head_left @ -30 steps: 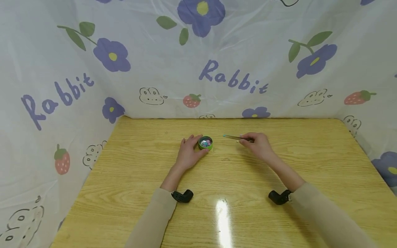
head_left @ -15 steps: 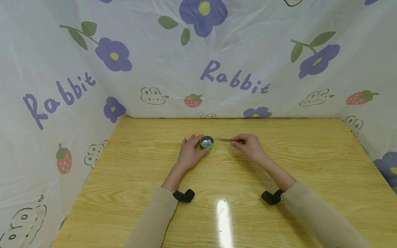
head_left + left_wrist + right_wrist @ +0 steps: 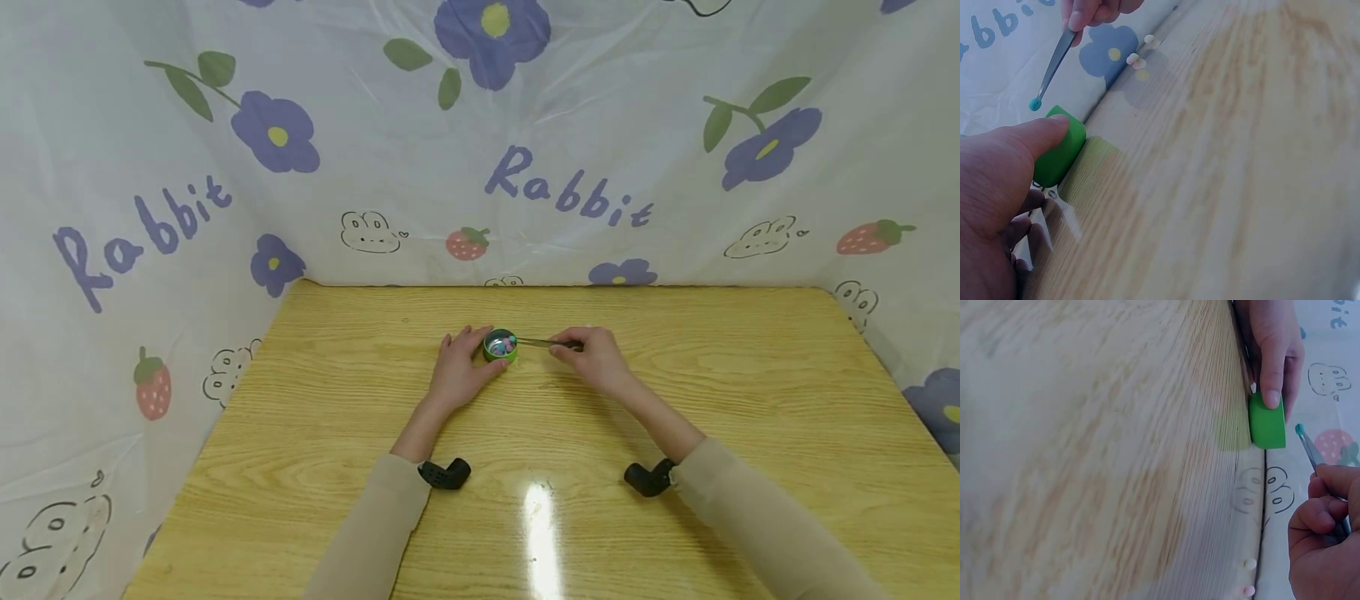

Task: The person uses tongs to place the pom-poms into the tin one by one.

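1. The left hand point(image 3: 457, 371) is low near the tabletop's point(image 3: 337, 375) far edge, gripping, its thumb point(image 3: 1044, 131) on the side away from that edge.
2. The right hand point(image 3: 596, 354) is raised near the same edge, thumb and fingers pinched, pointing toward the left edge.
3. The left forearm point(image 3: 375, 521) and right forearm point(image 3: 765, 508), both sleeved, slant inward toward the far edge.
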A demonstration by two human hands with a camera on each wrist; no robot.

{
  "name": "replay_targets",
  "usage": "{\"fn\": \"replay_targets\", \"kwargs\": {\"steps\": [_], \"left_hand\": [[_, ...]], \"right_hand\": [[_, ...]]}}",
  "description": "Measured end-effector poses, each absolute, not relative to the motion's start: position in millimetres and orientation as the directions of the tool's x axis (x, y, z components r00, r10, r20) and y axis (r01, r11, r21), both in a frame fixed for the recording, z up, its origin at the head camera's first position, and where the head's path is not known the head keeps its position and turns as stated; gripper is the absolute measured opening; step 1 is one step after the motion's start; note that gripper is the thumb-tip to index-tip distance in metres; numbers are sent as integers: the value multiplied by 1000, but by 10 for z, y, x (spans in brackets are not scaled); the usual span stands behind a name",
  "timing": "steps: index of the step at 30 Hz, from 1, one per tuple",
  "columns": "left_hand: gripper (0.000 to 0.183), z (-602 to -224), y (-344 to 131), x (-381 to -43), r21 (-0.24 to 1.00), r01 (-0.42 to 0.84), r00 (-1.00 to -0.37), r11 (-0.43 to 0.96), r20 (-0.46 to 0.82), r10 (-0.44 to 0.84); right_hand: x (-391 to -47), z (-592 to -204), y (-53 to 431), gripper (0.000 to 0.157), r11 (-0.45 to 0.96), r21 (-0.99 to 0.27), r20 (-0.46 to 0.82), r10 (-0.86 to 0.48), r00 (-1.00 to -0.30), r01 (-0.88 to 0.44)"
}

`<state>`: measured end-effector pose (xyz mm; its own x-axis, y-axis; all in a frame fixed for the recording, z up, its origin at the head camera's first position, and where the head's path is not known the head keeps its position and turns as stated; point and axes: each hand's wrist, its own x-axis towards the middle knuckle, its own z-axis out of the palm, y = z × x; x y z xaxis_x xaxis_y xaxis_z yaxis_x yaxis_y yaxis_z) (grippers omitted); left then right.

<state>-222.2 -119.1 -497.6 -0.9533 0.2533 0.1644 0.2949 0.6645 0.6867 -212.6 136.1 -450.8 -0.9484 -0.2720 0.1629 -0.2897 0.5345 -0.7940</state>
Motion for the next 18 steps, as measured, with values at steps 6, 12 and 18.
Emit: {"fn": "replay_targets", "kwargs": {"steps": [6, 12, 18], "left_hand": [[67, -4975, -1186, -2225, 685, 292, -954, 668, 159, 253], [67, -4967, -1187, -2216, 679, 309, -950, 666, 181, 256], [67, -4973, -1190, -2216, 673, 312, -949, 670, 183, 258]], "right_hand": [[-2126, -4503, 1311, 18, 541, -796, 148, -262, -954, -272], [-2126, -4519, 1296, 20, 551, -798, 122, -252, -960, -246], [-2129, -4546, 1346, 21, 538, -806, 124, -255, -959, -247]]}}
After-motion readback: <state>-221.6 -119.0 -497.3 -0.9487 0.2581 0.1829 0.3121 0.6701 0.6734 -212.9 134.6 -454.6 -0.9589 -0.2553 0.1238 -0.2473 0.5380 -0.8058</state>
